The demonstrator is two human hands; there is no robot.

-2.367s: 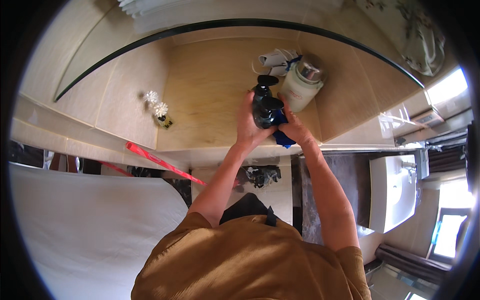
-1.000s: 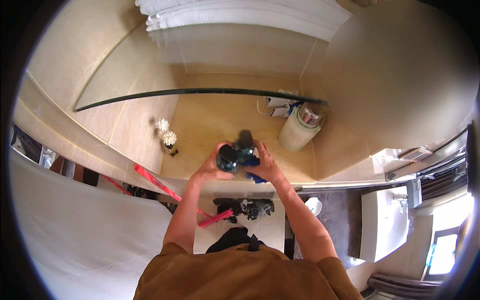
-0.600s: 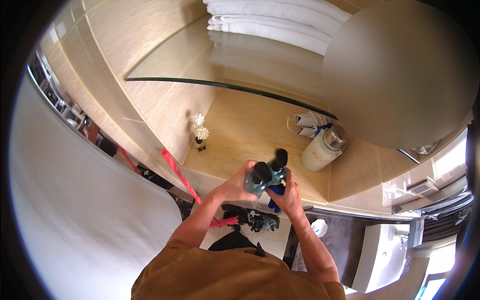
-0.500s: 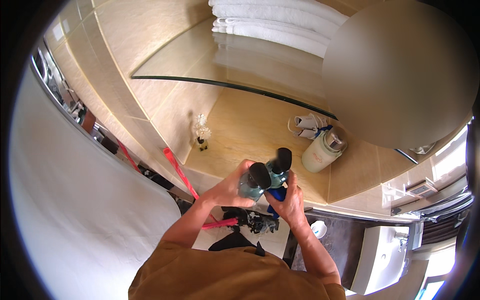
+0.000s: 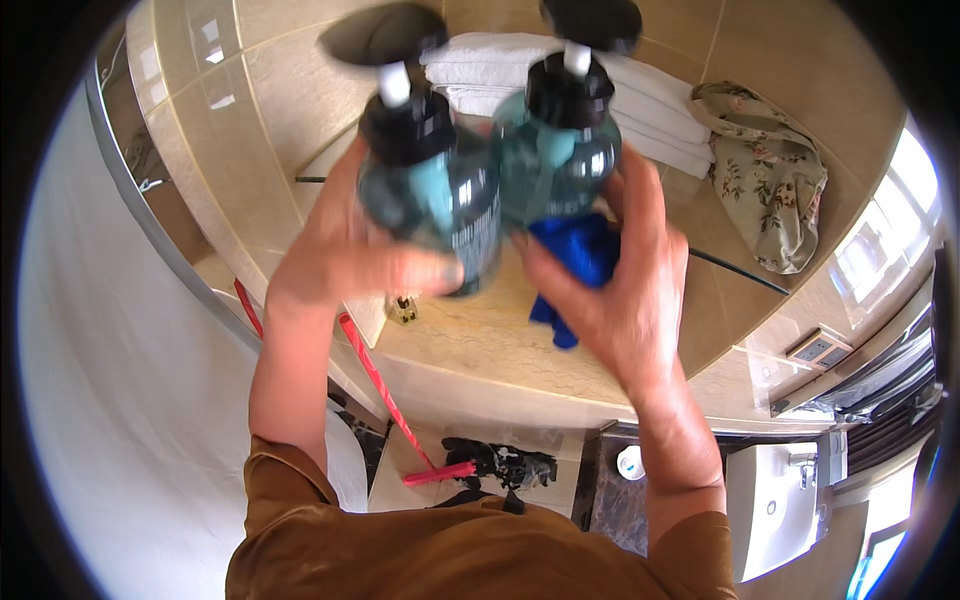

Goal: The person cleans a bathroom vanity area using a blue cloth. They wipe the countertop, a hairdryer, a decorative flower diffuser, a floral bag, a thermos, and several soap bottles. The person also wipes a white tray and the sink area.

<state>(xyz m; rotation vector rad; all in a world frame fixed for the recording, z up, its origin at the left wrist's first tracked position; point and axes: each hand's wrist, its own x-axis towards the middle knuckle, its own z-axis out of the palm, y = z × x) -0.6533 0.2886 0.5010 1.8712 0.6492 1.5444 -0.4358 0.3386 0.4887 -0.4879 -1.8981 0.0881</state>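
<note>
Two translucent teal pump bottles are lifted side by side, close before me, their black pump heads over the towels. My left hand (image 5: 335, 255) is closed round the left pump bottle (image 5: 465, 225), thumb across its lower front. The right pump bottle (image 5: 555, 160) is gripped by my right hand (image 5: 635, 290), which also has a crumpled blue cloth (image 5: 585, 255) between its thumb and fingers. The bottles appear to touch or nearly touch. Motion blurs them a little, and they hide most of the glass shelf (image 5: 740, 270) behind.
Folded white towels (image 5: 655, 125) lie on the glass shelf beside a floral fabric bag (image 5: 765, 175). Under it, a small glass bottle (image 5: 403, 308) stands on the beige stone ledge (image 5: 480, 345). A red pole (image 5: 385, 390) leans at the left; a white washbasin (image 5: 770, 500) is at the lower right.
Both hands have raised the pump bottles from over the lower ledge to the height of the glass shelf, nearer to me. The pale flask on the ledge is now hidden.
</note>
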